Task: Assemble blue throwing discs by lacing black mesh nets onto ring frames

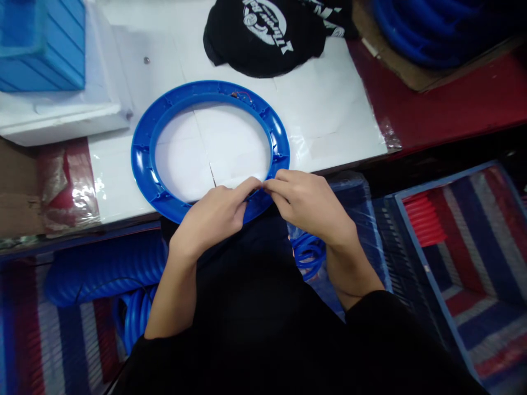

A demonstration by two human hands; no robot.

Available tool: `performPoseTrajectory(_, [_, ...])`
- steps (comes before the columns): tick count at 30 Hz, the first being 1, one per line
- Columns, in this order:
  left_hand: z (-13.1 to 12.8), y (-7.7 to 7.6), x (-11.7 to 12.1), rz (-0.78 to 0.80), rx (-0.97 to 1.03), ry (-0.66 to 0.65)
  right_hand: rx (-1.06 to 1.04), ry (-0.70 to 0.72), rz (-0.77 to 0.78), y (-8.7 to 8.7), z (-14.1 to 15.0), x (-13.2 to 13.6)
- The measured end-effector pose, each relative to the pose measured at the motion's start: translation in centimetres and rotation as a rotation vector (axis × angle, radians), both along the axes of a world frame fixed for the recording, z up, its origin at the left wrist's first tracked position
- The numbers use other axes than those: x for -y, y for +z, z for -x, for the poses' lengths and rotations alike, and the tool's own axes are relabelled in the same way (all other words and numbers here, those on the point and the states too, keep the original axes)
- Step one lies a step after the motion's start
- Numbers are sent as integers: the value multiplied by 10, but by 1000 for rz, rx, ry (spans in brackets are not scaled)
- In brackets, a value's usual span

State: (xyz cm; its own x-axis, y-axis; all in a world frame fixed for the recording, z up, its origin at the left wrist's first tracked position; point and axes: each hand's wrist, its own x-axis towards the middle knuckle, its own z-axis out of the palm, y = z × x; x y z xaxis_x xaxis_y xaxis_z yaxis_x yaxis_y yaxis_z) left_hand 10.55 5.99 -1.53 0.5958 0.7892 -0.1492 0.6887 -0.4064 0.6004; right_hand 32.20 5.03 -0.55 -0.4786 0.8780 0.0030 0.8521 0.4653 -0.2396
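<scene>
Both hands [263, 206] fingertip to fingertip

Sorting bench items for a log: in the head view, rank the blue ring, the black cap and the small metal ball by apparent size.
1. blue ring
2. black cap, partly cut off by the frame
3. small metal ball

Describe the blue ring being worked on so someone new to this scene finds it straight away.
Start at the white table top in the middle of the view. The blue ring lies flat at its near edge, in front of the black cap. The left hand and right hand pinch its near rim. It is the only rigid, open hoop; the other blue items are coiled hoses.
</scene>
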Motion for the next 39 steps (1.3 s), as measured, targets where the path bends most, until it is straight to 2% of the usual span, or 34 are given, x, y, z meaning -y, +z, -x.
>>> performPoseTrajectory(5, [3, -3, 3, -122, -75, -82, -9, -44, 32, -2, 0, -1])
performPoseTrajectory(11, [3, -3, 5, -218, -166, -171, -304, -120, 148, -7, -5, -7])
performPoseTrajectory(16, [1, 0, 4, -235, -217, -187, -353, -153, 158, -8, -7, -12])
performPoseTrajectory(19, [1, -1, 3, -232, -221, -190, -320, -129, 96, -12, -7, -12])
performPoseTrajectory(26, [-1, -6, 5, -305, -240, -203, -112, -20, -222, -28, -8, -4])
performPoseTrajectory(30, [-8, -5, 10, -274, -274, -112, -44, 25, -267, -28, -7, -4])
performPoseTrajectory(36, [-24, -2, 14, -190, -101, 259, 11, 54, -322, -25, -6, -6])
performPoseTrajectory(39, [-28, -1, 13, -165, -21, 278, 8, 43, -309, -24, -5, -5])
